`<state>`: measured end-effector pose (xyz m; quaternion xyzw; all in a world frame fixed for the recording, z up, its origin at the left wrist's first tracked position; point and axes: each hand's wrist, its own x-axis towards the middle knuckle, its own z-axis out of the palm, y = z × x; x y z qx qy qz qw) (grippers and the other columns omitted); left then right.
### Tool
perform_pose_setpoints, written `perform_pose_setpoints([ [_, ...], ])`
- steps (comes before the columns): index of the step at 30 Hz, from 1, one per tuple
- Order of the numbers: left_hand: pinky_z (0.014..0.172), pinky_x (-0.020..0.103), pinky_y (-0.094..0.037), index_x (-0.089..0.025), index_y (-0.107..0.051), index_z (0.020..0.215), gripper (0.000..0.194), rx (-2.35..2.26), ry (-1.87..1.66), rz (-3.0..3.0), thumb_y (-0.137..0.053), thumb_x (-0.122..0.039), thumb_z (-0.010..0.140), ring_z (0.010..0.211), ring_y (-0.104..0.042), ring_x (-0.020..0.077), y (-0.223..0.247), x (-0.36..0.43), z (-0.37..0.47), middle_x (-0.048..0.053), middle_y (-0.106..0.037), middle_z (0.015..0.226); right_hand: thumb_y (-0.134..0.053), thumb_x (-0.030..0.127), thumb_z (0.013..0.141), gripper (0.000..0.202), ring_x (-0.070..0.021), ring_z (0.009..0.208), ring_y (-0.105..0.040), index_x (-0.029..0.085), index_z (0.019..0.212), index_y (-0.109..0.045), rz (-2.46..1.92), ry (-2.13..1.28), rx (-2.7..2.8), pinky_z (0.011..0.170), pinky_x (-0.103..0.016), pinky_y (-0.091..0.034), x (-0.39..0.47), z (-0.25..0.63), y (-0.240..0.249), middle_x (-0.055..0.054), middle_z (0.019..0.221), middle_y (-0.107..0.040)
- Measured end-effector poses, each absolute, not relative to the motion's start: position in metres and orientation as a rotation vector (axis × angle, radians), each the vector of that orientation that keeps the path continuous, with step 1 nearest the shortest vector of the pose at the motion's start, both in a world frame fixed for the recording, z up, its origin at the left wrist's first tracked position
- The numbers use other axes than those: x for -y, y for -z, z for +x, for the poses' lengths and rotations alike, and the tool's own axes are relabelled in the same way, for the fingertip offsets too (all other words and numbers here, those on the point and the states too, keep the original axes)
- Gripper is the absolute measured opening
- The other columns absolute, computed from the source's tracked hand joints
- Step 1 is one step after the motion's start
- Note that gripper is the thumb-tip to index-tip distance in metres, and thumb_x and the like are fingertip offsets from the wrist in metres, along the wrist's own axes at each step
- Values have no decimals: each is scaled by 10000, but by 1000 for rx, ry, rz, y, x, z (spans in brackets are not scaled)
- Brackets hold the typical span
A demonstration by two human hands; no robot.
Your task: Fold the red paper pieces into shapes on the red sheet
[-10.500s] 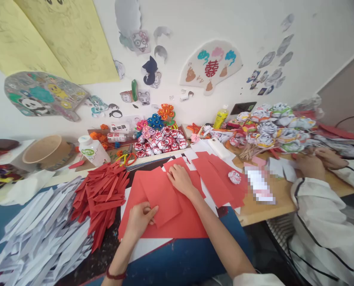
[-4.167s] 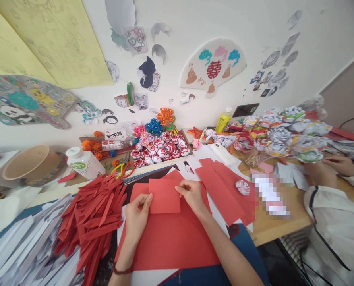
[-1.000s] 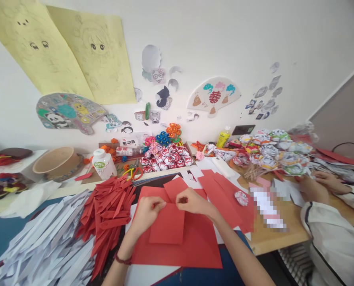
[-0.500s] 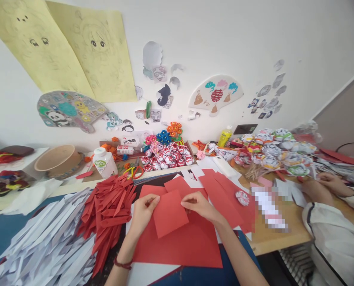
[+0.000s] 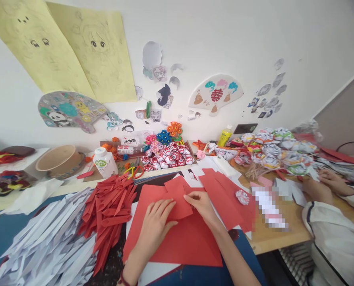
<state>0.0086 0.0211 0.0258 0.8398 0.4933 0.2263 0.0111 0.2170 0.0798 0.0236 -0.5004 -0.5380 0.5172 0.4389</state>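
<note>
Red folded paper [image 5: 180, 203] lies on a larger red sheet [image 5: 188, 242] at the worktop's near middle. I see my left hand [image 5: 156, 223] spread flat, pressing it down; my right hand [image 5: 202, 203] pinches its right edge. Red strips [image 5: 109, 208] are piled just left, beside white strips [image 5: 42, 242].

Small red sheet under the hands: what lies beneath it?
The small red sheet, pressed by the left hand and right hand, lies on a larger red sheet. The part directly underneath is hidden.
</note>
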Motion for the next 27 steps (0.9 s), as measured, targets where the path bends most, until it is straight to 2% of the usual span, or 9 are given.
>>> perform_pose_setpoints([
  [4,973,430,-402,-210,-548,1282,385,-1576,-721,2715,-545,-340,919,1130,-577,258,-24,-26,3,102,-637,1261,-730,508,723,390,-150,604,-522,139,634,-643,-1245,-1252,1329,581,-265,-394,-80,219,-23,-22,630,-596],
  [6,963,414,-401,-204,-575,1250,323,-1553,-733,2829,-501,-275,944,1078,-609,241,-22,-27,0,100,-664,1220,-736,517,716,408,-133,572,-487,147,606,-603,-1225,-1268,1340,558,-255,-370,-81,221,-22,2,593,-548],
  [9,961,387,-392,-198,-563,1273,349,-1550,-816,2943,-447,-150,948,1048,-632,223,-20,-27,-4,93,-678,1203,-727,520,732,413,-120,563,-472,154,616,-576,-1123,-1345,1398,547,-242,-361,-82,225,-23,15,591,-524],
  [13,911,354,-404,-180,-589,1204,312,-1762,-1133,2685,-456,-115,929,954,-654,187,-27,-31,-6,85,-720,1068,-708,486,779,356,-133,635,-529,158,688,-602,-979,-1369,1554,602,-237,-409,-86,231,-29,0,672,-578],
  [18,812,318,-427,-183,-643,1026,183,-1800,-1639,2458,-564,-104,882,767,-649,144,-56,-37,-7,40,-734,872,-709,388,814,233,-163,747,-583,179,743,-636,-900,-1007,1753,705,-269,-465,-96,235,-52,-23,782,-627],
  [22,864,315,-423,-181,-665,1029,258,-1621,-1823,2678,-636,-43,812,835,-671,154,-73,-21,-7,39,-756,870,-632,243,887,78,-193,888,-605,227,859,-702,-823,-608,1825,806,-326,-479,-107,238,-62,-51,933,-667],
  [24,959,318,-389,-167,-675,1049,251,-1494,-1683,2905,-613,-54,834,912,-670,156,-72,-8,-6,50,-765,913,-592,187,906,144,-197,921,-595,256,907,-719,-844,-428,1816,823,-347,-475,-112,239,-55,-49,959,-666],
  [27,1019,331,-366,-123,-676,1073,323,-1188,-1313,3155,-387,-85,933,1108,-621,196,-59,8,-2,97,-736,1076,-573,129,901,207,-203,944,-582,267,898,-727,-915,-266,1809,844,-373,-468,-114,240,-33,-46,975,-658],
])
